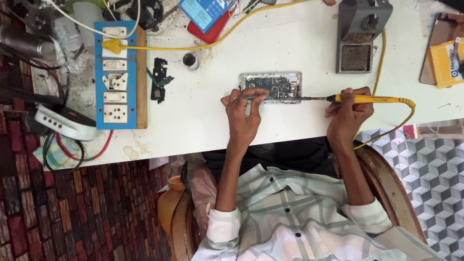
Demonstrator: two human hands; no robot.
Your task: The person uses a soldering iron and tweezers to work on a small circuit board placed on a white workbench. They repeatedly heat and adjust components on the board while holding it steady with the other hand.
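Observation:
An opened phone (270, 87) with its circuit board bare lies on the white table (203, 116). My left hand (244, 116) pinches thin metal tweezers (249, 96) whose tips rest over the board's near edge. My right hand (348, 113) grips a yellow-handled soldering iron (372, 99). Its dark metal tip (309, 98) reaches left to the phone's near right corner. Both hands sit at the table's front edge, apart from each other.
A grey soldering-iron stand (360, 36) with a sponge tray is behind the phone. A blue switch-and-socket board (116, 75) lies at left, with a yellow plug and cable. Near it sit a black phone part (158, 79), a small pot (190, 60) and tangled wires. A yellow box (447, 63) is at far right.

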